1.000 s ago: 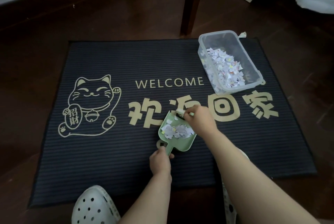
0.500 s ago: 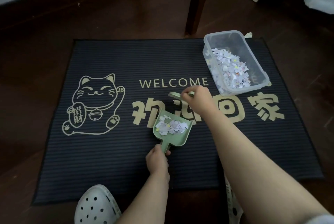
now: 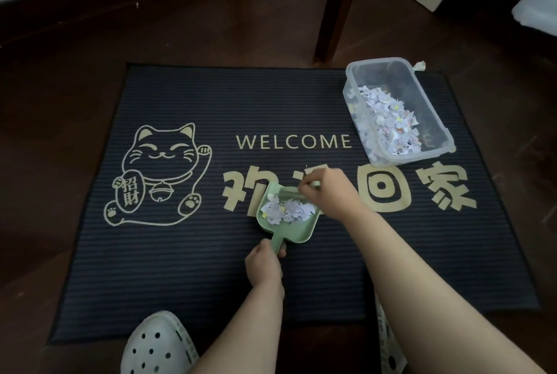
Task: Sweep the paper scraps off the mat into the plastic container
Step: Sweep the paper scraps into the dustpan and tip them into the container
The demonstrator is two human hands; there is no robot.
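Brush (image 3: 315, 183): mostly hidden, pinched in right hand (image 3: 328, 192)
Dustpan (image 3: 297, 230): smooth green plastic, handle gripped by left hand (image 3: 263, 262)
Paper scraps (image 3: 289, 211): ragged, heaped in dustpan on ribbed mat (image 3: 211, 96)
Plastic container (image 3: 413, 156): clear, rectangular, mat's far right corner

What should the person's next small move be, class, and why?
Probably lift the green dustpan with the left hand and carry it toward the plastic container: the pan already holds a heap of paper scraps, and the right hand holds a brush at the pan's mouth.

The mat (image 3: 180, 268) reads "WELCOME" above "欢迎回家", and the printed cat (image 3: 159, 159) holds a plaque (image 3: 129, 194) reading "招财".
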